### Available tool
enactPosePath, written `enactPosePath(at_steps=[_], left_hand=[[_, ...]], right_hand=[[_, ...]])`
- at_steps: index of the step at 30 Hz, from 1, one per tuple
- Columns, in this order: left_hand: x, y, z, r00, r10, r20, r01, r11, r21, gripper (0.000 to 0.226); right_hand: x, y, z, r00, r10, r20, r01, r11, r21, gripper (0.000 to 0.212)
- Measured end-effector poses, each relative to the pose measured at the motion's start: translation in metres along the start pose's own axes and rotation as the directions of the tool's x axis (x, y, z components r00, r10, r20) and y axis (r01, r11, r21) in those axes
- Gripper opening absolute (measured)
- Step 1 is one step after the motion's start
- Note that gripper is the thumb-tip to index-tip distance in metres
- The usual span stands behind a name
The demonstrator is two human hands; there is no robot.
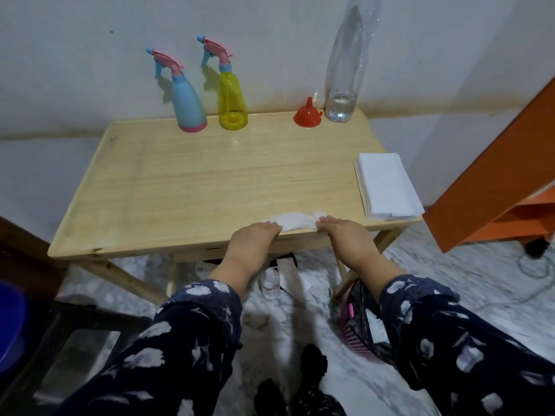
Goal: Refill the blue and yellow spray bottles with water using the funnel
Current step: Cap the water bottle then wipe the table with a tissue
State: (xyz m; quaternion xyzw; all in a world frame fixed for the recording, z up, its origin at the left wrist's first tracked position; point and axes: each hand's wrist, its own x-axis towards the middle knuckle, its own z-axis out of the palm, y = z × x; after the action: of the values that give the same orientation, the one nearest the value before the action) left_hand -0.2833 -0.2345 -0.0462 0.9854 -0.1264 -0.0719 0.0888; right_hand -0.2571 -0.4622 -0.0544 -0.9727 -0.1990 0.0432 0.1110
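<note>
Both hands pinch a crumpled tissue (289, 221) at the table's (180, 187) near edge.
Left hand (255, 237) and right hand (341, 232) grip its ends; far beyond them, upright, nozzles pointing left: blue spray bottle (186, 100), yellow spray bottle (229, 94), inverted red funnel (307, 114), nearly empty clear water bottle (345, 70).

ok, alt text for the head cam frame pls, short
Both hands, left hand and right hand, press a crumpled white tissue at the near edge of a wooden table. By the far wall stand a blue spray bottle, yellow spray bottle, inverted red funnel and nearly empty clear bottle.
</note>
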Motion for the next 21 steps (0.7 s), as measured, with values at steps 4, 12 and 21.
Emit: enactPosePath(at_steps=[4, 12, 21], left_hand=[[0.000, 0.002, -0.004, 0.999, 0.008, -0.053, -0.008, 1.000, -0.016, 0.068], [0.020, 0.052, -0.001, 0.979, 0.100, -0.180, -0.128, 0.981, -0.148, 0.049], [0.053, 0.172, 0.038, 0.964, 0.194, -0.183, -0.224, 0.962, -0.158, 0.032]], right_hand=[[-0.002, -0.005, -0.005, 0.997, -0.024, -0.075, 0.019, 0.997, -0.070, 0.045], [-0.034, 0.033, -0.019, 0.941, -0.021, -0.338, 0.035, 0.999, 0.036, 0.029], [-0.106, 0.152, -0.021, 0.920, 0.016, -0.392, 0.011, 0.998, 0.066, 0.015]])
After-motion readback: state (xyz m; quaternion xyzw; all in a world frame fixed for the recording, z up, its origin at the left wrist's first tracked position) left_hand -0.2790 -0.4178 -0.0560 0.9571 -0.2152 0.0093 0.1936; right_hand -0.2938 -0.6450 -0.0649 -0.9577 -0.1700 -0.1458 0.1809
